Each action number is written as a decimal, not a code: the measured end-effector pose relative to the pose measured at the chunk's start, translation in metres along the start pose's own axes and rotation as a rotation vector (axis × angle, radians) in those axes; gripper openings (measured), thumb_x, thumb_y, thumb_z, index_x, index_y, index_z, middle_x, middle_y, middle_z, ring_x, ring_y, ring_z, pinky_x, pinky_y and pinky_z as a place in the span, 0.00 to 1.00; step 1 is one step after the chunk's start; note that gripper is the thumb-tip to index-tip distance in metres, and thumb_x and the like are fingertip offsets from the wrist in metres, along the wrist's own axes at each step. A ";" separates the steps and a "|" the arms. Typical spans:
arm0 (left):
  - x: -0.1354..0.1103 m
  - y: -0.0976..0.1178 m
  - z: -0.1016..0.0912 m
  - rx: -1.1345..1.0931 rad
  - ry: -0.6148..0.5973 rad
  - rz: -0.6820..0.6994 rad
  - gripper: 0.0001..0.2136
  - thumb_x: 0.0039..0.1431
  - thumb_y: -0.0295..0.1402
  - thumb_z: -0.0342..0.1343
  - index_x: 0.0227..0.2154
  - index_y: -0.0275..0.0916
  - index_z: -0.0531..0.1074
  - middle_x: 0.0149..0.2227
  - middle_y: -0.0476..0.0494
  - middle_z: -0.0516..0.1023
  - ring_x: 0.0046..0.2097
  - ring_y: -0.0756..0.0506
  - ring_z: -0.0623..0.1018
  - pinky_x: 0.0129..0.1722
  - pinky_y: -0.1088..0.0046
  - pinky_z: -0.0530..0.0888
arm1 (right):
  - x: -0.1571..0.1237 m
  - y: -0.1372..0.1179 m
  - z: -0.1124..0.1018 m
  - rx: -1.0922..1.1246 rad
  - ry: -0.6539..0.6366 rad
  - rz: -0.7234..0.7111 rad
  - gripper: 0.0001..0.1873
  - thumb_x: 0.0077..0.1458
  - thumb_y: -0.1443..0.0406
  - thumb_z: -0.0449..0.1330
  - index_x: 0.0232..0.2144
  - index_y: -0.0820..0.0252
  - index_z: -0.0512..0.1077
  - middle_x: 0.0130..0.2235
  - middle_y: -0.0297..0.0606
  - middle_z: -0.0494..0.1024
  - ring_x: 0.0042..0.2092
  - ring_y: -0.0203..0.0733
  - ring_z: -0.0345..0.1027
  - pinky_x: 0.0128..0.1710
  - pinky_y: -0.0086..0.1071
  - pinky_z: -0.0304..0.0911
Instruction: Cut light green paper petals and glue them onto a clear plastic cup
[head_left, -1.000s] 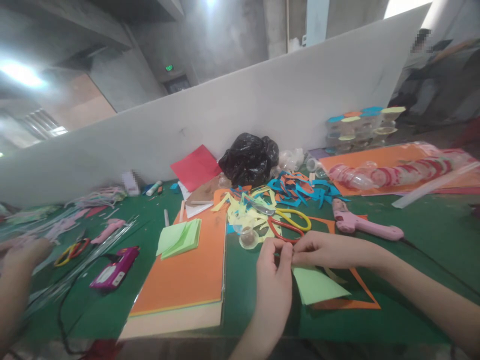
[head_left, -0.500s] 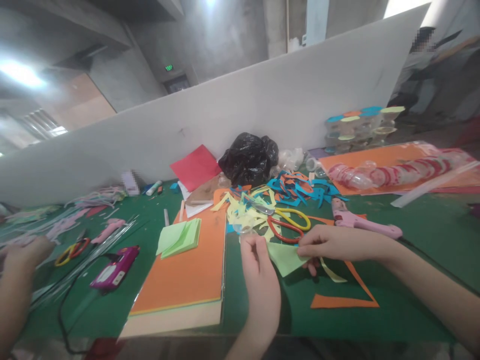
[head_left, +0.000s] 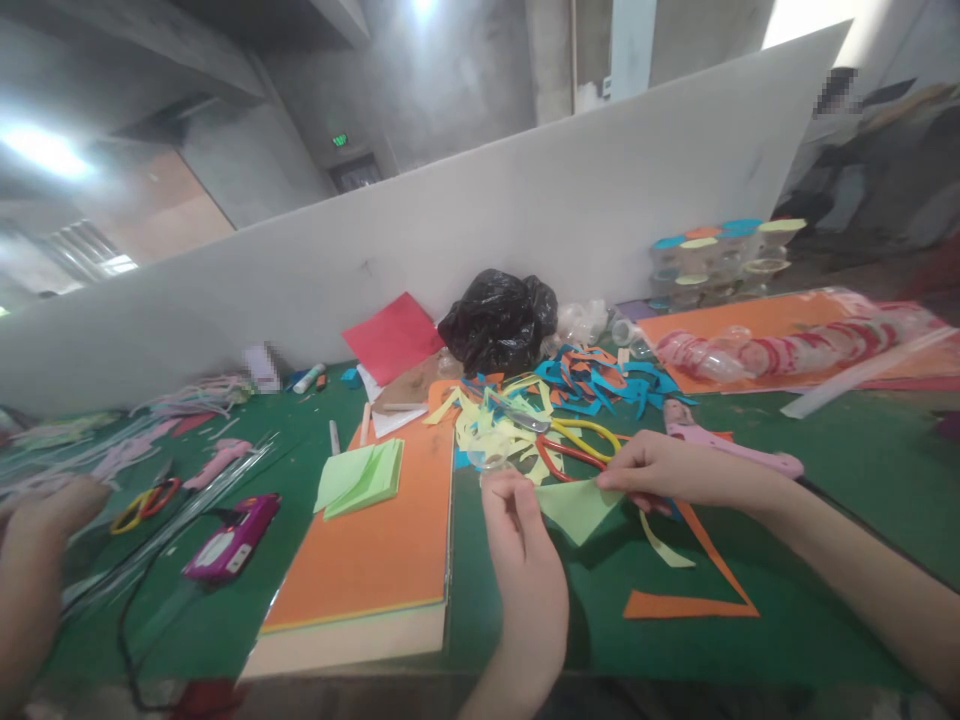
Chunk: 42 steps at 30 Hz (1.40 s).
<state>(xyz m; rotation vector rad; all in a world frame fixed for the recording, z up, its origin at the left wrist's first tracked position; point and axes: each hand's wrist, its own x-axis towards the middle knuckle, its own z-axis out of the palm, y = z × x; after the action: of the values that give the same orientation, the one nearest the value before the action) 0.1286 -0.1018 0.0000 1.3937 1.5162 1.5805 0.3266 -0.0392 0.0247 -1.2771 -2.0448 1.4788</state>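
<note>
Green paper triangle point(head_left: 577, 508) is pinched at one edge by our right hand point(head_left: 675, 470), held just above the green surface point(head_left: 847, 500). Our left hand point(head_left: 521, 545) is beside it, fingers drawn together, just below a clear tape roll point(head_left: 487, 462); we cannot tell whether it grips anything. An orange paper stack point(head_left: 352, 550) lies to our left, red-handled scissors point(head_left: 570, 455) ahead, and a pink glue gun point(head_left: 720, 440) beyond our right hand. Another person's hand point(head_left: 45, 520) shows at the left edge. Farther off, a black plastic bag point(head_left: 499, 325) sits against a white partition point(head_left: 375, 280).
</note>
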 end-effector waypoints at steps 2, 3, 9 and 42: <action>-0.002 0.000 0.001 -0.031 -0.033 -0.035 0.19 0.69 0.53 0.43 0.35 0.42 0.64 0.36 0.47 0.68 0.40 0.47 0.71 0.47 0.70 0.68 | -0.001 -0.003 -0.001 -0.001 -0.002 -0.003 0.32 0.54 0.41 0.60 0.15 0.59 0.62 0.17 0.31 0.65 0.20 0.31 0.56 0.25 0.28 0.54; -0.003 0.000 0.002 -0.053 -0.071 -0.076 0.19 0.68 0.54 0.44 0.37 0.42 0.64 0.37 0.47 0.69 0.40 0.47 0.71 0.46 0.70 0.70 | -0.002 -0.004 -0.001 0.003 -0.004 -0.002 0.33 0.54 0.41 0.60 0.15 0.59 0.62 0.17 0.31 0.65 0.20 0.31 0.57 0.25 0.28 0.55; -0.005 -0.003 0.006 -0.127 -0.201 -0.212 0.24 0.64 0.54 0.51 0.54 0.42 0.63 0.44 0.39 0.76 0.46 0.43 0.77 0.41 0.72 0.73 | -0.010 -0.011 0.001 0.083 -0.091 0.003 0.32 0.53 0.38 0.59 0.21 0.60 0.71 0.24 0.36 0.74 0.28 0.38 0.67 0.35 0.31 0.66; -0.006 0.012 0.012 -0.358 -0.442 -0.448 0.25 0.62 0.53 0.54 0.50 0.39 0.60 0.49 0.34 0.77 0.32 0.48 0.80 0.27 0.75 0.76 | 0.012 0.010 0.026 0.039 0.276 -0.498 0.22 0.65 0.52 0.58 0.24 0.60 0.70 0.31 0.35 0.68 0.36 0.37 0.63 0.40 0.30 0.61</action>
<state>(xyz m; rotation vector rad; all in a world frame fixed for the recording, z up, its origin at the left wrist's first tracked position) 0.1447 -0.1053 0.0068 1.0224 1.1122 1.1073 0.3072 -0.0447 0.0023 -0.8155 -1.9479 1.0468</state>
